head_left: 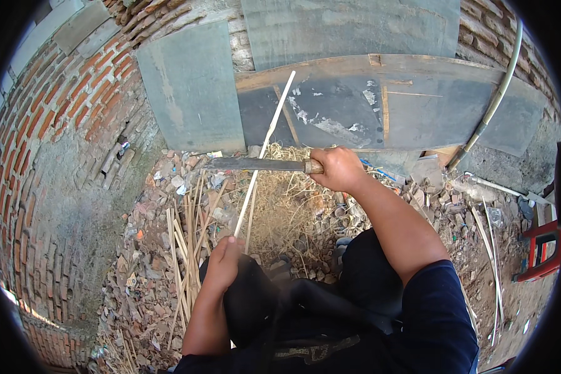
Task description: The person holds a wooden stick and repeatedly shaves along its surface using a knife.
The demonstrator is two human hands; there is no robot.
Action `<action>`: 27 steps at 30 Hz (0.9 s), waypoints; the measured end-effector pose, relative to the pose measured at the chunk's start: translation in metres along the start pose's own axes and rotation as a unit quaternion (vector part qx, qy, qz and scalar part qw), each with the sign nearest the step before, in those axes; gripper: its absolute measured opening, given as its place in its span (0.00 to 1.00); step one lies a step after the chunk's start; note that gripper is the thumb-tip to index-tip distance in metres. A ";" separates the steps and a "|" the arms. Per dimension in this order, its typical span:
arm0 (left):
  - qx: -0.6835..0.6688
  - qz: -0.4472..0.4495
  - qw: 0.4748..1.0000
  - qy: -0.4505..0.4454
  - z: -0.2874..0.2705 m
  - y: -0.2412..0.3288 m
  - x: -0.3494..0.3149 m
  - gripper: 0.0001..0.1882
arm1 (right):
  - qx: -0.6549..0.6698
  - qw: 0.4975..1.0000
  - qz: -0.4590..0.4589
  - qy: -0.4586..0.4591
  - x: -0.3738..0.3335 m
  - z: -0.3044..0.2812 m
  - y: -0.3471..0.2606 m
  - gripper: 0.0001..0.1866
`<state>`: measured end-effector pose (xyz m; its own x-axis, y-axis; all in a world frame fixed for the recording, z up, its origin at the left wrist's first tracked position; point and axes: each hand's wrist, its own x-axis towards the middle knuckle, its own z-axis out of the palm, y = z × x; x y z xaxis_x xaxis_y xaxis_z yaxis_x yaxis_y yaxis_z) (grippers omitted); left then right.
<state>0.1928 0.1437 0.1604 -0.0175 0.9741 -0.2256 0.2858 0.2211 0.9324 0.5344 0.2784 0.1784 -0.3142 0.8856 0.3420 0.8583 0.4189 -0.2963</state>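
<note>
Clearly both hands are busy with one thin bamboo strip [265, 146]. The left hand [223, 262] is closed around its lower end just above the knee, which looks like a way to anchor it so it cannot slide or twist. From there the strip rises at a slant, away from the body, until its tip lies in front of the dark boards [380, 106] propped against the brick wall [62, 106]. The right hand [338, 168] is clenched on the wooden handle of a long knife [255, 164], held level with the blade pointing to the person's left, so that it crosses the strip partway up; whether the edge bites into it or only rests against it cannot be made out. Held crosswise like this, the blade would meet the strip squarely while the lower grip takes the strain. Pale, narrow and nearly straight, the strip is much lighter than the rubble behind it. More slats [182, 249] lie on the ground beside the left knee, within easy reach, and a heap of fine shavings [287, 206] sits under the knife. A grey pipe [495, 100] leans on the wall at the right.
</note>
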 end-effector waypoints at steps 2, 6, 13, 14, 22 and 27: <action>0.004 0.009 1.000 -0.005 -0.003 -0.007 0.000 0.15 | -0.007 1.000 0.003 -0.005 -0.001 -0.001 -0.003 0.16; -0.017 -0.055 0.998 -0.034 -0.004 0.003 -0.009 0.13 | -0.020 1.000 -0.002 0.008 -0.001 0.002 0.000 0.18; -0.045 -0.068 0.995 -0.056 -0.003 -0.005 -0.003 0.11 | -0.097 0.994 -0.020 -0.037 0.003 0.003 -0.005 0.18; -0.033 -0.055 0.995 -0.071 -0.005 -0.009 -0.001 0.12 | -0.080 0.996 -0.028 -0.033 0.003 0.008 -0.009 0.17; -0.079 -0.082 0.990 -0.081 -0.002 -0.002 0.012 0.17 | -0.001 0.999 -0.029 -0.039 0.004 0.017 -0.019 0.15; -0.088 -0.102 0.985 -0.104 -0.006 -0.001 0.012 0.15 | -0.005 0.998 -0.016 -0.064 0.008 0.024 -0.008 0.15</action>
<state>0.1864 0.1556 0.1587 0.1442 0.8815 -0.4495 0.1263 0.4342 0.8919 0.5152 0.2862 0.1625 -0.3895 0.8908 0.2340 0.8509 0.4453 -0.2786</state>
